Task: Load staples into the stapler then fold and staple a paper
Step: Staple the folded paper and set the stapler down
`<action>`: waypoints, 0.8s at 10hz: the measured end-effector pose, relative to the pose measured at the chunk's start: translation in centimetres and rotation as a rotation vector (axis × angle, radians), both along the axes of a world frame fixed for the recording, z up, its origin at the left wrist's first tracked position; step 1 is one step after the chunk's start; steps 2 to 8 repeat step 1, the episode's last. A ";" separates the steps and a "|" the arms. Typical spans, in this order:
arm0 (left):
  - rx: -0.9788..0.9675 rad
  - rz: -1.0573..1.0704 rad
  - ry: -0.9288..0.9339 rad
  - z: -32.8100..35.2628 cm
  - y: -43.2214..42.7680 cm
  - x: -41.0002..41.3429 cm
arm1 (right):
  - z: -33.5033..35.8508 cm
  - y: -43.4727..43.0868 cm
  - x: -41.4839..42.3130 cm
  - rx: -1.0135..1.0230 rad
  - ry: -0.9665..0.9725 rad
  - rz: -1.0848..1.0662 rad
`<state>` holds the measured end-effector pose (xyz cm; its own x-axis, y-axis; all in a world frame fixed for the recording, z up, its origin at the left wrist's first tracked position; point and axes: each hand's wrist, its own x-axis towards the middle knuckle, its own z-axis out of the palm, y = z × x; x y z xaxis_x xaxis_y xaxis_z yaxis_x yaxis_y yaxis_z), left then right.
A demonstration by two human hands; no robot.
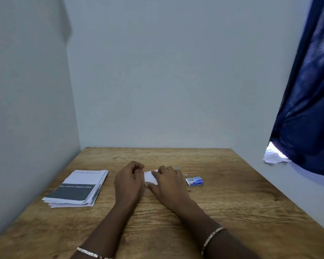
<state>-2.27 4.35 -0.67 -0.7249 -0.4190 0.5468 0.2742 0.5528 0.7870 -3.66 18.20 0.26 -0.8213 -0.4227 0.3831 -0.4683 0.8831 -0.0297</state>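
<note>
Nearest, two bare forearms reach forward over the brown wood-grain tabletop [232,212], each wrist wearing a thin glittering bracelet: one on the left wrist [94,254], one on the right wrist [212,238]. Farther in, at the middle of the tabletop, the left hand [128,182] and the right hand [167,186] sit close together on a small folded white paper [150,177]. The right hand lies flat over the paper's right part, thumb at its near edge. The left hand is curled, fingertips at the paper's left edge; whether it pinches the sheet cannot be told. To the left of the hands lies a fanned stack of printed white sheets with a dark grey band [77,189]. To the right, just beyond the right hand, rests a small blue and white staple box [194,181]. A sliver of blue [176,168] peeks from behind the right hand's fingers. Far right hangs a dark blue curtain [307,90].
</note>
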 end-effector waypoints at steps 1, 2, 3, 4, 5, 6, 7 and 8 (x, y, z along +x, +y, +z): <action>0.001 -0.010 0.019 0.3 0.1 2.2 | 1.3 1.7 1.9 -0.198 0.042 -0.002; 0.001 -0.010 0.019 0.3 0.1 2.2 | 1.3 1.7 1.9 -0.198 0.042 -0.002; 0.001 -0.010 0.019 0.3 0.1 2.2 | 1.3 1.7 1.9 -0.198 0.042 -0.002; 0.001 -0.010 0.019 0.3 0.1 2.2 | 1.3 1.7 1.9 -0.198 0.042 -0.002; 0.001 -0.010 0.019 0.3 0.1 2.2 | 1.3 1.7 1.9 -0.198 0.042 -0.002; 0.001 -0.010 0.019 0.3 0.1 2.2 | 1.3 1.7 1.9 -0.198 0.042 -0.002; 0.001 -0.010 0.019 0.3 0.1 2.2 | 1.3 1.7 1.9 -0.198 0.042 -0.002; 0.001 -0.010 0.019 0.3 0.1 2.2 | 1.3 1.7 1.9 -0.198 0.042 -0.002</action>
